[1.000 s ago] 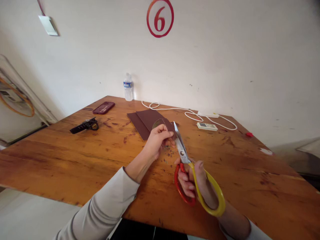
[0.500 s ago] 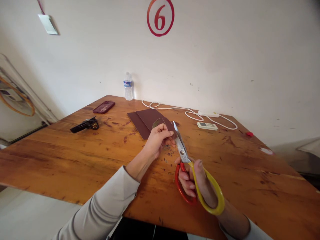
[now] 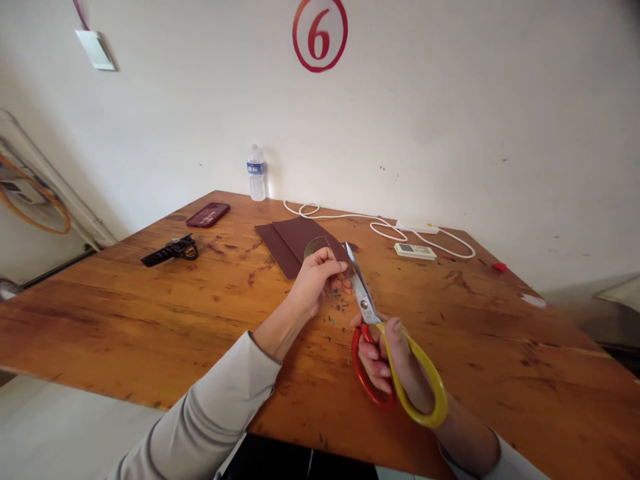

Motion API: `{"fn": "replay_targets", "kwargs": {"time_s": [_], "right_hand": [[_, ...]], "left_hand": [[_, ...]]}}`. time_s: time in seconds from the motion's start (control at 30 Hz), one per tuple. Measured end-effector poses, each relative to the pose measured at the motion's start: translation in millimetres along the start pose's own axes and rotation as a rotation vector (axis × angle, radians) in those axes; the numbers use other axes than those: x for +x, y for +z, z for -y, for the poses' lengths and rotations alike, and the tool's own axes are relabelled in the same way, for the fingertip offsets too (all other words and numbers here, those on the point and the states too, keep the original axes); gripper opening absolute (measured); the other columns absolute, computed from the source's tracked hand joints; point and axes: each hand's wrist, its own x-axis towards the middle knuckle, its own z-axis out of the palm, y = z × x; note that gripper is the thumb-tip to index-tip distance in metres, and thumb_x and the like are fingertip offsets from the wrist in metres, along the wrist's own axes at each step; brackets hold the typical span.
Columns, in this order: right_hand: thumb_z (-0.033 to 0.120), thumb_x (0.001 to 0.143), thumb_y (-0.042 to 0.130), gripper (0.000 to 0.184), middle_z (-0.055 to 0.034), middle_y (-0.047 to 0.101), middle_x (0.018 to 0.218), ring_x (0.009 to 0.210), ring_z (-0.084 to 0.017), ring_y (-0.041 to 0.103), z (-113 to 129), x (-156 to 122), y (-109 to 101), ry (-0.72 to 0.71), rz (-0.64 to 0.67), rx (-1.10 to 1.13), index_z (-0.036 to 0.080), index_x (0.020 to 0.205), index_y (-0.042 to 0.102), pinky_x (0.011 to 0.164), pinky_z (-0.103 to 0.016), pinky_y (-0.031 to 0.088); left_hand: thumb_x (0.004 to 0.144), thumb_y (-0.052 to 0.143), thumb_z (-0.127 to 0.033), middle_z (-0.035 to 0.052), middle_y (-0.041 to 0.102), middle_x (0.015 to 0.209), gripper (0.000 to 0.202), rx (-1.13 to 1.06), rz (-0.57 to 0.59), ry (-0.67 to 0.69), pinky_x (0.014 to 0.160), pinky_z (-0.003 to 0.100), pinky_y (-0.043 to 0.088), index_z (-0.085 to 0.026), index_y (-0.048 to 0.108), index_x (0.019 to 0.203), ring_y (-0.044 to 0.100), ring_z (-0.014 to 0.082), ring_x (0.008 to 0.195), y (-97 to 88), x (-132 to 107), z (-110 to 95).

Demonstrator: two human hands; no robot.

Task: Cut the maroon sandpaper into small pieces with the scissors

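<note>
My left hand [image 3: 320, 280] is closed in a pinch around a thin olive-green piece with a rounded edge [image 3: 313, 246]; most of it is hidden behind the fingers, so its kind is unclear. In my right hand [image 3: 380, 363] is a pair of scissors [image 3: 363, 305] with one red and one yellow handle, the thumb through the yellow loop. The blades point away from me, slightly apart, right beside my left fingertips. Small dark scraps [image 3: 332, 320] lie on the table below. Behind my left hand lie overlapping dark brown sheets [image 3: 280, 250].
The wooden table [image 3: 200, 333] also bears a black strap-like object [image 3: 170, 251], a phone in a dark red case [image 3: 208, 215], a water bottle [image 3: 257, 177], a white cable [image 3: 345, 215], a small white device with a display [image 3: 415, 251] and a red scrap [image 3: 499, 267].
Both hands stay almost in place. The scissors have shifted very slightly left, and the olive-green piece shows at a slightly different tilt.
</note>
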Motion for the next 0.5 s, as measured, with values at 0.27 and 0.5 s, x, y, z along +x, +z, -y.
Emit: {"fn": "replay_targets", "kwargs": {"time_s": [0.27, 0.5], "right_hand": [[0.032, 0.098, 0.065, 0.035, -0.0103, 0.064, 0.128, 0.105, -0.026, 0.067, -1, 2, 9, -0.018, 0.011, 0.0, 0.017, 0.13, 0.061, 0.086, -0.047, 0.059], [0.032, 0.099, 0.064, 0.033, -0.0102, 0.064, 0.129, 0.106, -0.025, 0.067, 4, 0, 13, -0.075, 0.001, 0.012, 0.018, 0.129, 0.061, 0.087, -0.046, 0.059]], "left_hand": [[0.061, 0.077, -0.022, -0.0052, 0.056, 0.056, 0.031, -0.011, -0.03, 0.03, 0.045, 0.023, 0.049, -0.019, 0.046, 0.066, 0.055, 0.0097, 0.044, -2.5, 2, 4], [0.06, 0.083, -0.034, -0.0058, 0.055, 0.056, 0.04, -0.03, -0.143, 0.062, 0.047, 0.022, 0.05, -0.021, 0.047, 0.071, 0.057, 0.0108, 0.05, -6.0, 5, 13]]}}
